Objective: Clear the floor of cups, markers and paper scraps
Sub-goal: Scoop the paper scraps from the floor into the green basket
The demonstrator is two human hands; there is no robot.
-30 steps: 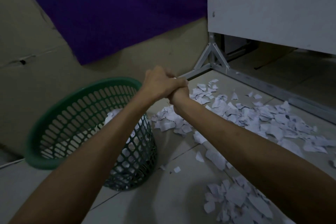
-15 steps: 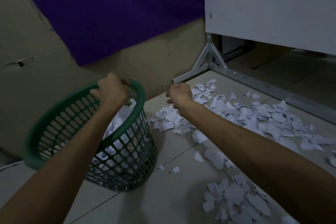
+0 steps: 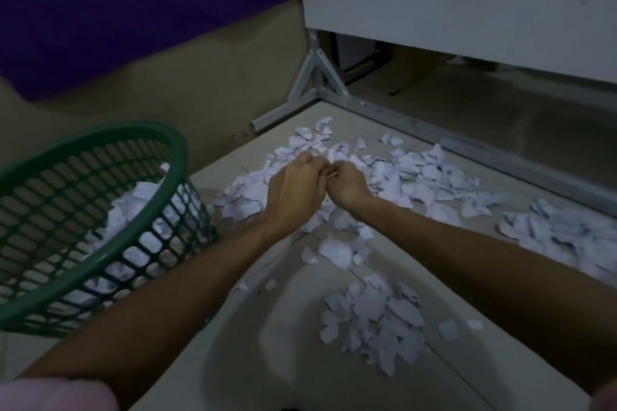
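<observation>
L hand (image 3: 293,188) + R hand (image 3: 347,184) curled, knuckles touching — over paper scraps (image 3: 410,177); grip unclear.

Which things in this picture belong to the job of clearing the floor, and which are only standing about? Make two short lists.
Part of the job:
- paper scraps strewn on the floor
- green basket, already holding scraps
- left hand and right hand, down together on the pile

Only standing about:
- white board
- its metal frame
- purple cloth on the wall
</observation>
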